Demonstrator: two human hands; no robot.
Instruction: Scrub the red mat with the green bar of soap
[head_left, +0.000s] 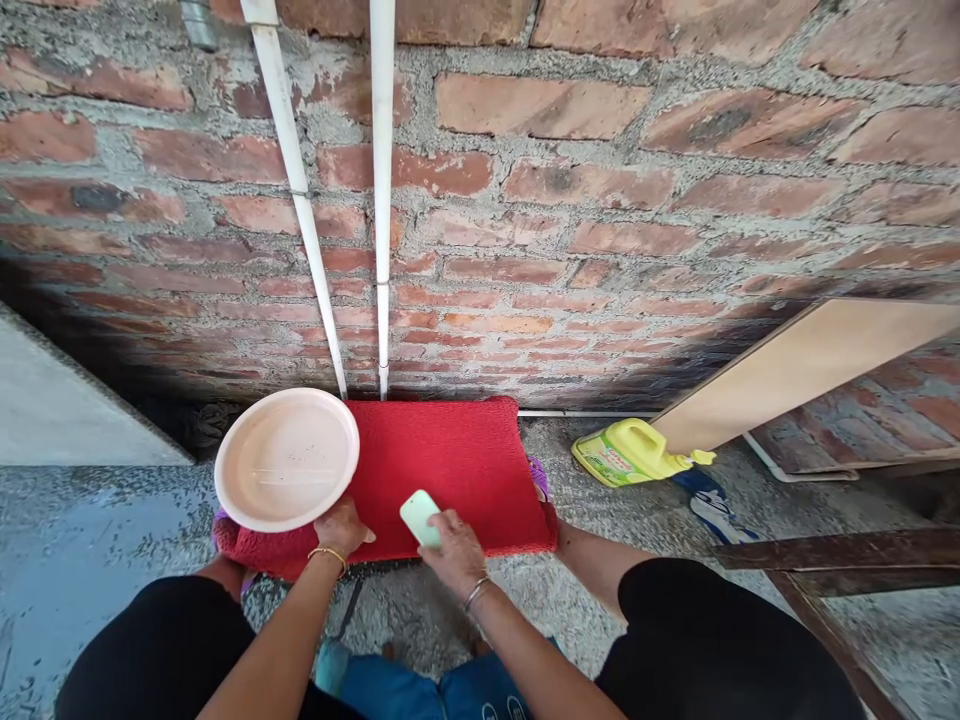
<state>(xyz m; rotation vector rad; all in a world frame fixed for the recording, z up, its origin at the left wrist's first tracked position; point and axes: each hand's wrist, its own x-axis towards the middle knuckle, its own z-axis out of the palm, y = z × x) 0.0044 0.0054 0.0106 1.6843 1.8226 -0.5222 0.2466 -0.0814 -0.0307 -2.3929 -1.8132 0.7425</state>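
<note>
A red textured cloth or mat (442, 460) lies over a low oblong support in front of me. On its left end is a pale pink round basin (289, 450), with small specks and a shiny streak inside. My left hand (343, 527) is at the basin's near right rim, its thumb stretched over the red cloth. Its other fingers are mostly hidden, so I cannot tell whether they grip the rim. In my right hand (456, 552) is a pale green oblong block (420, 518) with rounded corners, held over the cloth's near edge. Its underside is hidden.
Two white pipes (382, 200) run down the brick wall (540, 190) behind the cloth. To the right, a yellow jug (637, 452) lies near a leaning board (810, 360), a sandal (720, 515) and wooden bars (847, 550). A grey slab (67, 400) stands left on wet concrete.
</note>
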